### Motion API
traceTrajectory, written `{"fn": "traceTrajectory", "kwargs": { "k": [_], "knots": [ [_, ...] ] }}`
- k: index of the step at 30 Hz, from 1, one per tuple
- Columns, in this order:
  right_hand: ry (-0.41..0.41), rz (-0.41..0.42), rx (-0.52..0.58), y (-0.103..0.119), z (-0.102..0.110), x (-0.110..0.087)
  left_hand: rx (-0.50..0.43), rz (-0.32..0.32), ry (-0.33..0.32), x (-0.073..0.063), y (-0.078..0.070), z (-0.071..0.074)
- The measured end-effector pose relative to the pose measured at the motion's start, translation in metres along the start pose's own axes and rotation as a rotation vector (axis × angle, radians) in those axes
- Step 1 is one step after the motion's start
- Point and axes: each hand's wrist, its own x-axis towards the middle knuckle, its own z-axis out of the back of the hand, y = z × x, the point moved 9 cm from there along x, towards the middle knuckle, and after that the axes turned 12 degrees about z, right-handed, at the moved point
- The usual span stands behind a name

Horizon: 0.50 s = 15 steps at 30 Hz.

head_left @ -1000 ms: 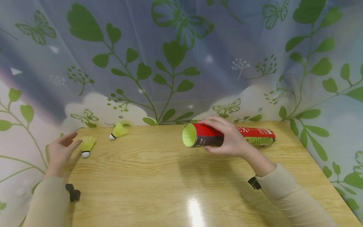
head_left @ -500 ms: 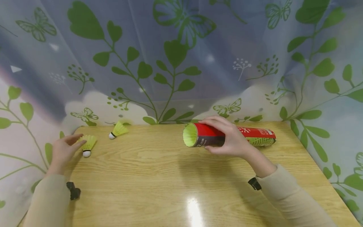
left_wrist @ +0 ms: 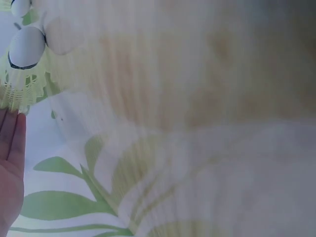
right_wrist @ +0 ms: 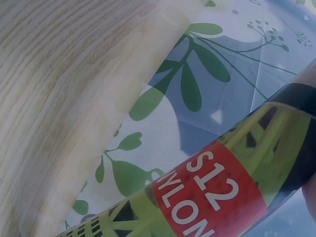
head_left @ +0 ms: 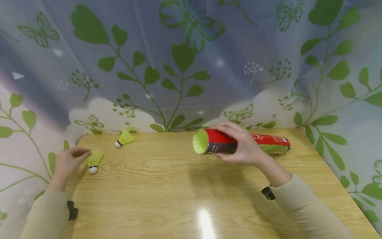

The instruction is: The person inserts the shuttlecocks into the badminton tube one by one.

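At the table's left side, my left hand [head_left: 69,163] pinches the skirt rim of a yellow shuttlecock [head_left: 95,158], whose white cork points toward me. The left wrist view has this shuttlecock [left_wrist: 28,47] at its left edge, with the fingertips at its skirt. Farther back lies a second yellow shuttlecock [head_left: 125,137], apart from the hand. On the right, my right hand [head_left: 243,146] grips a red and black shuttlecock tube [head_left: 273,141] around its front part. The tube's open end faces left and shows yellow-green skirts inside. Its printed label appears in the right wrist view.
The wooden table [head_left: 155,192] carries a bright light reflection near its front. A curtain [head_left: 143,83] with leaves and butterflies hangs along the back and both sides. Dark clips sit at both sleeve cuffs.
My left hand has moved right onto the near shuttlecock's skirt, and that shuttlecock has shifted slightly toward me and right. The right hand and the tube have stayed nearly still.
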Motion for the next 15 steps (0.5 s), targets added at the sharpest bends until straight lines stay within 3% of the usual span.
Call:
{"fn": "traceTrajectory", "kwargs": {
  "k": [8,15],
  "knots": [
    [-0.003,0.003,0.005,0.000,0.002,0.000,0.054,0.010,-0.014,-0.009,-0.005,0.006],
    [0.007,0.006,0.020,0.000,0.000,0.001,0.076,-0.022,-0.044,-0.024,-0.032,0.010]
  ]
}}
